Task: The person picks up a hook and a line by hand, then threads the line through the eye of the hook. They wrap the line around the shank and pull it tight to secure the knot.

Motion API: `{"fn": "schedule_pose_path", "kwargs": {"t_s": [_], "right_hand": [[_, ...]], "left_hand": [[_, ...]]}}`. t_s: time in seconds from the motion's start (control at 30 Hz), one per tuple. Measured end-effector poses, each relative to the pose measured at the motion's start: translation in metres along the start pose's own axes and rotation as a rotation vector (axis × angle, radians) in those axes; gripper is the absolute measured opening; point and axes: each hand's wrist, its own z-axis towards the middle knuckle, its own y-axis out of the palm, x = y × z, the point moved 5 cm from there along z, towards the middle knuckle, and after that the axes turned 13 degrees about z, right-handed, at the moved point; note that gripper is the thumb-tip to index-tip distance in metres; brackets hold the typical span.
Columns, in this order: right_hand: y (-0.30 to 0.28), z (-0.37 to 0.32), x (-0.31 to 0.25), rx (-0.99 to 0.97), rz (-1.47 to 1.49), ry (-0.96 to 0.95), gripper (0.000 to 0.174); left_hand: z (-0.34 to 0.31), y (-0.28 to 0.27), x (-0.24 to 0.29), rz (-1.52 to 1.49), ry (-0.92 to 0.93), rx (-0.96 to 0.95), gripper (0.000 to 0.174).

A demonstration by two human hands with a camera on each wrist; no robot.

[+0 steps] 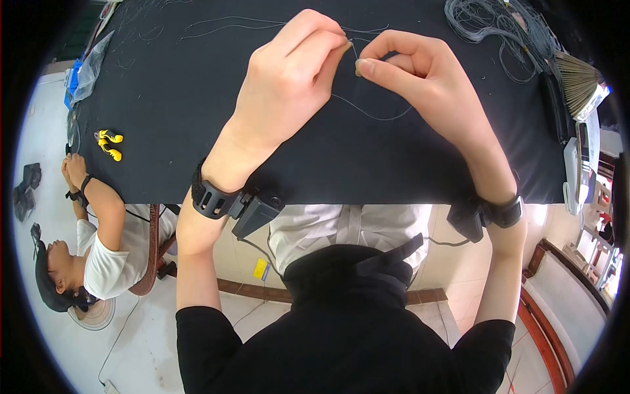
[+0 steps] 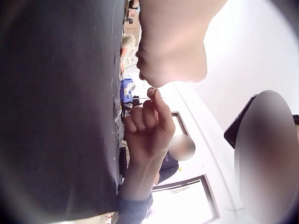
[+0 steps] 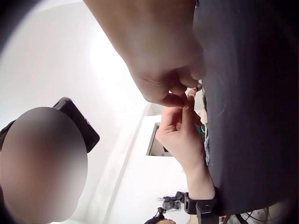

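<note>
A thin grey cord (image 1: 380, 119) runs between the two hands over the black tabletop, and a slack curve of it hangs below the fingers. My left hand (image 1: 285, 82) pinches the cord between thumb and fingers. Just to its right, my right hand (image 1: 430, 75) pinches it too, thumb against forefinger. A short stretch of cord spans the small gap between the fingertips. In the left wrist view the right hand (image 2: 149, 128) faces the left, its other fingers curled in. The right wrist view has the left hand (image 3: 184, 135) below the right, fingertips overlapping.
Loose cords lie beyond the left hand. At the back right is a coiled bundle of grey cord (image 1: 485, 26), near a fanned bundle of strands (image 1: 577, 82). Yellow-handled cutters (image 1: 109, 144) lie on the left of the black cloth (image 1: 164, 98). Another person (image 1: 108, 256) sits at the left edge.
</note>
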Motion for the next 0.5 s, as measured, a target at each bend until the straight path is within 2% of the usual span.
{"fn": "schedule_pose_path", "kwargs": {"t_s": [0.07,0.17,0.27,0.3,0.5], "right_hand": [[-0.001,0.001,-0.002,-0.009,-0.028,-0.040,0.022],[-0.004,0.000,0.000,0.043,0.065,-0.085,0.015],[-0.010,0.000,-0.002,0.071,0.121,0.015,0.016],[-0.010,0.001,0.000,0.089,0.117,-0.013,0.016],[-0.013,0.007,0.011,0.021,0.406,0.139,0.016]], "left_hand": [[0.000,0.002,0.003,0.000,0.036,-0.038,0.013],[-0.001,0.004,0.008,-0.017,0.084,-0.084,0.012],[-0.002,0.005,0.014,-0.041,0.160,-0.059,0.013],[-0.002,0.005,0.015,-0.054,0.177,-0.051,0.013],[0.000,-0.003,0.023,-0.063,0.221,0.024,0.015]]}}
